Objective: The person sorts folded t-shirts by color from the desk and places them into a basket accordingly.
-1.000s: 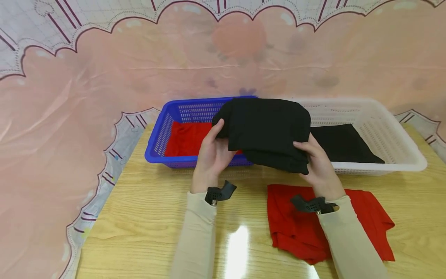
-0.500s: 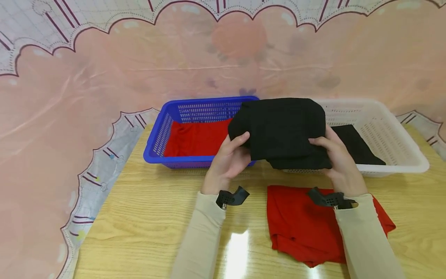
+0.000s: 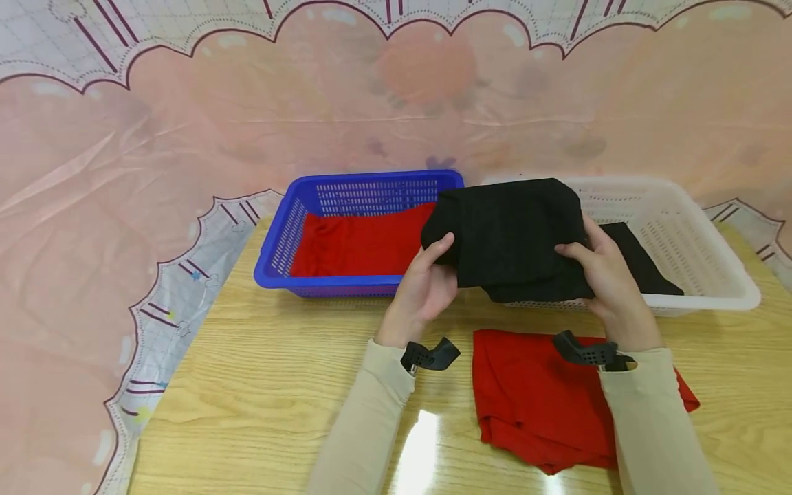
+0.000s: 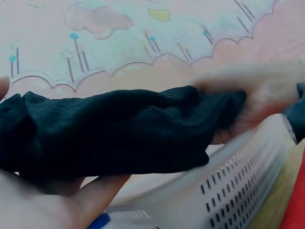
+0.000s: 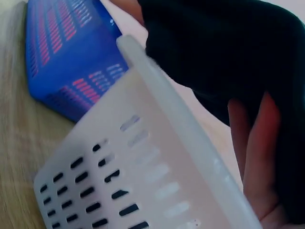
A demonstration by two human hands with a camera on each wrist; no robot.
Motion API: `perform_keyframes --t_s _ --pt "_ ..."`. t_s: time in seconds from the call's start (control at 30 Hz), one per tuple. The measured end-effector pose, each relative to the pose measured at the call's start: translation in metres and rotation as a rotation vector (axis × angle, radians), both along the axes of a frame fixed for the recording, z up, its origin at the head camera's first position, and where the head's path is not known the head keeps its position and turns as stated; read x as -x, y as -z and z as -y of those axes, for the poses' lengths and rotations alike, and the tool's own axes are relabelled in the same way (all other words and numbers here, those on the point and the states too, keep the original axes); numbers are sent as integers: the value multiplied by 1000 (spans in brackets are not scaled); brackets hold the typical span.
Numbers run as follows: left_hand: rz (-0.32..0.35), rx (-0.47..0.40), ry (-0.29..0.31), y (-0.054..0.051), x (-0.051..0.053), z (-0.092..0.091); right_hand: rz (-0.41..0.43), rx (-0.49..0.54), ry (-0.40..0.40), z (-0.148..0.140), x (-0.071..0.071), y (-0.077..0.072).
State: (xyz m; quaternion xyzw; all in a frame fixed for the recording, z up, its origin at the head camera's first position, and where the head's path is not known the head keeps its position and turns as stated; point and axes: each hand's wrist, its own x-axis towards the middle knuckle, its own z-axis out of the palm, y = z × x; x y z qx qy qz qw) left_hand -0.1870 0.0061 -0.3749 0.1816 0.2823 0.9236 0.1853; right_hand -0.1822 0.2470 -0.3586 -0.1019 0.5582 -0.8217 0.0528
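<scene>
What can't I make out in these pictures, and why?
Head view: the left end of the lower black cloth in the white basket, hidden behind the held black cloth.
Head view: part of the red cloth on the table, covered by the right sleeve.
Left wrist view: the right hand, blurred.
Right wrist view: the rest of the held black cloth, beyond the top and right edges.

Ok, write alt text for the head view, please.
A person's left hand and right hand grip a black cloth, hiding part of a white basket with another black cloth inside. A blue basket holding red cloth stands to its left; another red cloth lies on the wooden table in front.
</scene>
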Motion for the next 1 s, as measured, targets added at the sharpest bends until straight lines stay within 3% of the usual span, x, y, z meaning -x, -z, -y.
perform_keyframes --t_s 0.23,0.4,0.53,0.63,0.83,0.9,1.0 --pt "-17 47 32 6 2 -4 -38 -188 176 -1 -1 5" --pt "-25 73 32 4 6 -7 -71 -167 169 -7 0 8" --pt "-25 87 62 4 8 -11 -21 -93 148 -17 -1 9" --pt "-43 91 85 4 10 -15 -7 20 98 -25 -3 10" --pt "-50 104 53 4 18 -22 -174 375 -149 -37 0 17" --pt "-37 110 37 2 20 -24 -206 413 -156 -39 2 19" --pt "-20 137 1 0 23 -28 -225 384 -74 -40 3 20"
